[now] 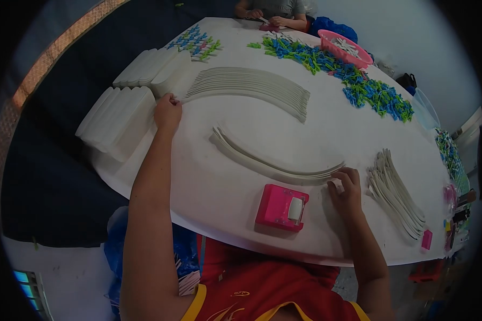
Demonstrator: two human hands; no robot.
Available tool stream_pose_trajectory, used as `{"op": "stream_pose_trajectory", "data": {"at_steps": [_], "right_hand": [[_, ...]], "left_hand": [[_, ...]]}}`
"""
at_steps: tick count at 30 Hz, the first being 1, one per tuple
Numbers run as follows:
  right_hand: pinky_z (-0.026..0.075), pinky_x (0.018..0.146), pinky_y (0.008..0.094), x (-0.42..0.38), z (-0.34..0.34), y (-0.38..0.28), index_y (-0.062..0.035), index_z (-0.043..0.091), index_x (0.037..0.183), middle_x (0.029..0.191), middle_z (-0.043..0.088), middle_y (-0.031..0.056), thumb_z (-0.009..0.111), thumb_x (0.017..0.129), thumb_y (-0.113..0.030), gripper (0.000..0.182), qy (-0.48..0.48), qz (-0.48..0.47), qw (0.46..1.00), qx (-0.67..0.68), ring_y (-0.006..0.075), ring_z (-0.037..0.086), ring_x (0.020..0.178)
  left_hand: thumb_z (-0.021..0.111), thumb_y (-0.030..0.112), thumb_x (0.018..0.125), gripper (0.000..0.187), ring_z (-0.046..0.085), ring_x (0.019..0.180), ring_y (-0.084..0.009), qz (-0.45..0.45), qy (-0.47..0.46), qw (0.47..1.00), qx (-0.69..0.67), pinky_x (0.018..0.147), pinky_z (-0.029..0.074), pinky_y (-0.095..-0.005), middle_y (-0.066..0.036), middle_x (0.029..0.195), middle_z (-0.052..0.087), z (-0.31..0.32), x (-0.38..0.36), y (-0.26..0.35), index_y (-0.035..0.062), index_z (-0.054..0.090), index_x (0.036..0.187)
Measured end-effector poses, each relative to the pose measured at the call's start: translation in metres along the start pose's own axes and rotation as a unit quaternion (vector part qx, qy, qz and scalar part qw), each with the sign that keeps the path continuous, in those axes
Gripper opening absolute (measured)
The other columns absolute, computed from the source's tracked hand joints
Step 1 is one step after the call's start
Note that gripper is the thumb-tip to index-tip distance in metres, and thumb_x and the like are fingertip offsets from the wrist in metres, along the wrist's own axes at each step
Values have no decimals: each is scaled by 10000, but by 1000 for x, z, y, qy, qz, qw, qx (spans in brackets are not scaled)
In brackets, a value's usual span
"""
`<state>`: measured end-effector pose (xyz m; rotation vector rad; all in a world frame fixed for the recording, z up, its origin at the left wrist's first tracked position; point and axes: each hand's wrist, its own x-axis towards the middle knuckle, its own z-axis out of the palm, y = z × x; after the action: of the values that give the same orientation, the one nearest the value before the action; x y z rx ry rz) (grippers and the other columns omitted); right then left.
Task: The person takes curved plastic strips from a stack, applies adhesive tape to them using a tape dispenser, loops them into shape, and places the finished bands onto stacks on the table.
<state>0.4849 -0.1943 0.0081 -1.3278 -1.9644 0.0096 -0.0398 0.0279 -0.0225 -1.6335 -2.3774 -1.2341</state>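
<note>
My left hand [167,111] is closed, its fingertips pinching the left end of a white strip at the edge of a fanned row of long white strips [249,88]. Nearer to me lie a few more curved white strips [273,167], bunched together. The fingers and thumb of my right hand [348,191] are bent around the right end of this bunch. Just left of that hand sits a pink dispenser [280,207] with a white roll in it. To its right lies a loose bundle of white strips [393,192].
White plastic containers [124,117] stand at the table's left edge. Blue and green clips [369,91] are heaped along the far right side, beside a pink basket [345,49] of white pieces. More clips [198,44] lie at the far left. Another person [273,13] works across the table.
</note>
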Motion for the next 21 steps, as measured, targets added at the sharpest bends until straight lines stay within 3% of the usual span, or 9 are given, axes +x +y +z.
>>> {"op": "stream_pose_trajectory", "data": {"at_steps": [2,9,12,15,18,20,21], "right_hand": [[480,899,452,-5,3,1,-55,671,991,1026,644,125,774,724,10,293,5,-41,999,-29,350,601,991],[487,862,437,-6,7,5,-57,668,937,1011,654,115,762,761,6,209,2,-48,998,-51,340,605,971],[482,852,435,-6,7,4,-69,672,916,996,660,101,754,777,-8,172,11,-47,997,-61,334,608,964],[463,852,423,-6,6,5,-92,683,903,988,656,57,763,781,-45,153,17,-46,996,-74,293,603,953],[452,883,420,-1,3,4,-91,667,901,972,658,51,760,788,-48,153,12,-59,995,-76,292,604,968],[436,922,419,7,-3,-2,-89,643,900,961,658,50,741,806,-36,146,-1,-76,993,-88,288,613,962],[436,922,419,13,-7,-7,-89,643,900,961,658,50,741,806,-36,146,-1,-77,993,-87,288,613,962]], "left_hand": [[695,191,844,322,722,953,-301,7,3,1000,8,833,562,-417,-88,1009,762,1,1,-1,91,716,1149],[684,137,850,308,728,892,-297,52,36,998,-5,800,566,-397,-118,964,755,2,-7,-9,51,704,1145],[676,93,859,275,721,835,-263,47,50,991,-112,772,560,-366,-120,917,743,0,-23,-6,22,692,1125],[678,67,869,244,702,797,-226,32,23,984,-173,760,551,-343,-116,886,730,-13,-49,12,6,681,1105],[683,72,878,220,689,773,-220,90,-38,980,-174,756,547,-338,-119,869,719,-40,-94,49,2,681,1086],[699,96,881,221,692,790,-239,123,-158,952,-231,761,549,-346,-131,896,719,-61,-130,86,0,686,1079],[708,114,883,223,693,808,-255,171,-174,942,-229,769,551,-355,-141,916,719,-64,-145,99,4,690,1076]]}}
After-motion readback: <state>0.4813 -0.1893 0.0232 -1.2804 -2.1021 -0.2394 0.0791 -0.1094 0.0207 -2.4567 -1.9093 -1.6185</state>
